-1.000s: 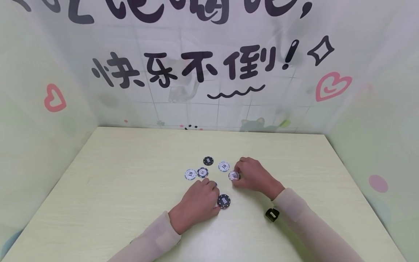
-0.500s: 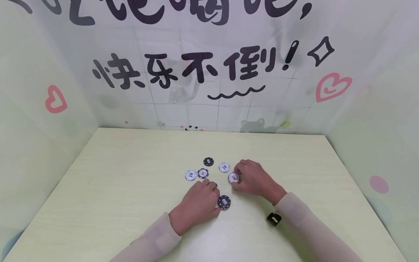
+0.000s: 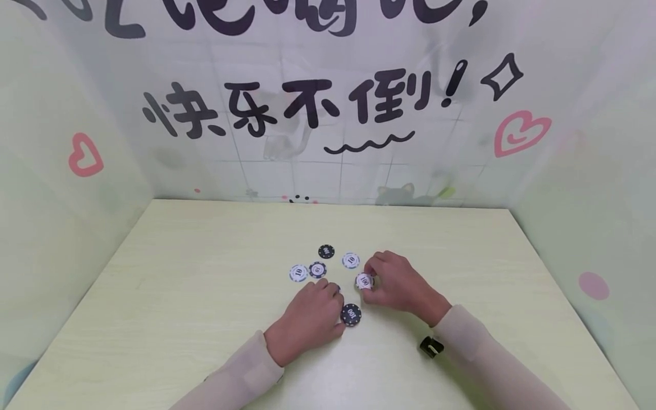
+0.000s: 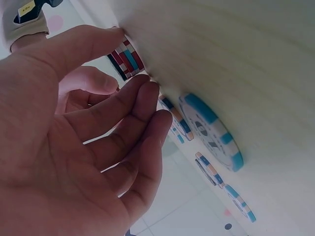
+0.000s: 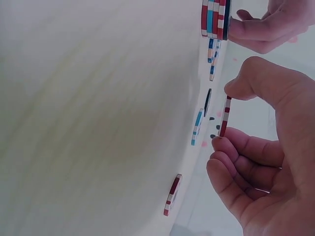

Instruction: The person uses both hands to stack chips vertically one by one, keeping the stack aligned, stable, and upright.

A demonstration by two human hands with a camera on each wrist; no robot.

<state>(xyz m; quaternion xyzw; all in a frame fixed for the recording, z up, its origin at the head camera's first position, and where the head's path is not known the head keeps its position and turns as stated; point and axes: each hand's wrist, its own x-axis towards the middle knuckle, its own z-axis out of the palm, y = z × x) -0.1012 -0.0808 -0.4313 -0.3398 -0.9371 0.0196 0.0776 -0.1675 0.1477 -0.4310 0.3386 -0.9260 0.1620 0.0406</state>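
My right hand (image 3: 400, 283) pinches a white-faced poker chip (image 3: 364, 281) marked 100 between thumb and fingers. In the right wrist view the chip's red-and-white edge (image 5: 225, 116) shows upright, apart from the table. My left hand (image 3: 311, 319) rests on the table, thumb and fingertips around a short stack of poker chips (image 5: 214, 18). On top of that stack lies a black chip (image 3: 351, 315) marked 100. The stack's red, white and blue edges (image 4: 129, 60) show between thumb and fingers in the left wrist view. Part of a blue-edged chip is hidden behind the left fingers.
Loose chips lie beyond the hands: a black one (image 3: 326, 251), white ones (image 3: 351, 261) (image 3: 299, 273) marked 10, and a dark-rimmed one (image 3: 318, 270). A red-edged chip (image 5: 173, 194) lies by the right hand. Printed cloth walls surround the table (image 3: 179, 319).
My right hand has brought the pinched chip slightly left and nearer, toward the stack. The left hand and the loose chips stay in place.
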